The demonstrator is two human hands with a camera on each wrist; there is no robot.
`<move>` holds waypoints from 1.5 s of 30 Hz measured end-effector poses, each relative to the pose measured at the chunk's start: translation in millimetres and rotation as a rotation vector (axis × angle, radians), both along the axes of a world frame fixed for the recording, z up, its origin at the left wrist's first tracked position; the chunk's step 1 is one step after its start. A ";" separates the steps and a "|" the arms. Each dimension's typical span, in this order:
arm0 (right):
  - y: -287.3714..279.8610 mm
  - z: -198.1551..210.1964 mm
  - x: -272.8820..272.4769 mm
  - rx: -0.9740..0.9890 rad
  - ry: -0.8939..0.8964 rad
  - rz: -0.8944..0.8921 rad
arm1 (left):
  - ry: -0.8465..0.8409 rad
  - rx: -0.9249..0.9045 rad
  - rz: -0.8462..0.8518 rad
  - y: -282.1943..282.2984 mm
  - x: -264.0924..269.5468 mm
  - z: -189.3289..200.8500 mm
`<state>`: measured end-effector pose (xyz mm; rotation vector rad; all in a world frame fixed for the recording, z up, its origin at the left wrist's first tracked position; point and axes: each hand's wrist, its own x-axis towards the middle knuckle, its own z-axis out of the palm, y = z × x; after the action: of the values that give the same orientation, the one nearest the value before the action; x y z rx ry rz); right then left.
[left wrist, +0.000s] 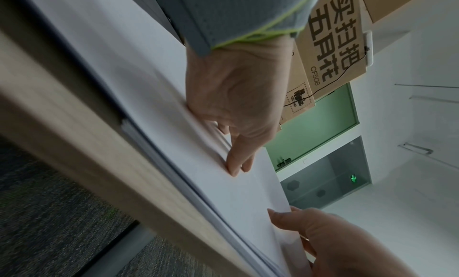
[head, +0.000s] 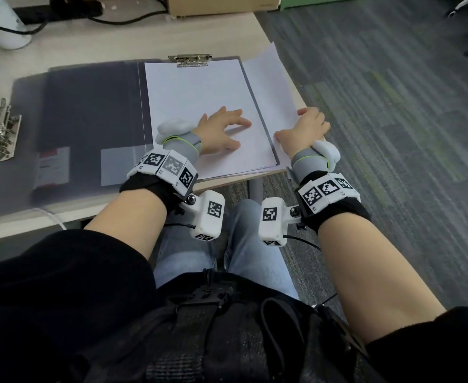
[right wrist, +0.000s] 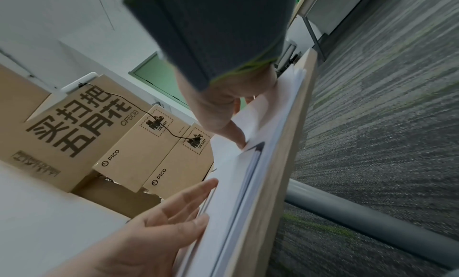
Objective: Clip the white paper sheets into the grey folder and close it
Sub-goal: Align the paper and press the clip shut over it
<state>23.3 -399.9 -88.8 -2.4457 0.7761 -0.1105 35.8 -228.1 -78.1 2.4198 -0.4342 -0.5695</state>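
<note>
Below the metal clip point(head: 190, 60) at the far edge of the open grey folder point(head: 89, 120), from the head view, the left hand point(head: 221, 131) is lying flat, fingers spread, pressing on the stack of white paper sheets point(head: 199, 100) on the folder's right panel. Right of that clip, beyond the folder's edge, the right hand point(head: 304, 131) is curling over a loose sheet point(head: 268, 87) lying askew on the desk point(head: 116, 42).

Over to the left wrist camera: the left hand's fingertips point(left wrist: 234, 166) are bearing down on the paper while the right hand point(left wrist: 323, 238) is pinching the sheet's edge between thumb and fingers.

Right wrist now: its thumb point(right wrist: 238, 136) is resting on the sheet, the left hand point(right wrist: 159, 226) lying open alongside.

The step looks like gathering this stray sheet. Best keep the stack pinned, slide the sheet over square, and tuck its far edge under the clip before folding the left cover across.
</note>
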 end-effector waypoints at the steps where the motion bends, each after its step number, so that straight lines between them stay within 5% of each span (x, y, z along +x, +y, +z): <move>1: 0.1 1.0 -0.1 0.003 0.000 0.001 | 0.000 -0.004 0.001 0.0 0.2 -0.4; 12: 3.7 14.7 -6.1 0.005 0.004 0.138 | 0.006 -0.010 -0.013 1.6 4.4 -5.5; 35: -0.8 9.0 -1.4 -0.017 -0.020 0.107 | 0.002 -0.018 -0.031 3.3 7.1 -10.1; 45: -3.4 17.9 4.7 0.228 -0.095 -0.008 | 0.013 -0.023 -0.031 4.6 7.7 -11.0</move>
<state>27.9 -403.3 -70.9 -2.2058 0.7154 -0.1330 43.5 -223.5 -89.1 2.3902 -0.4715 -0.5908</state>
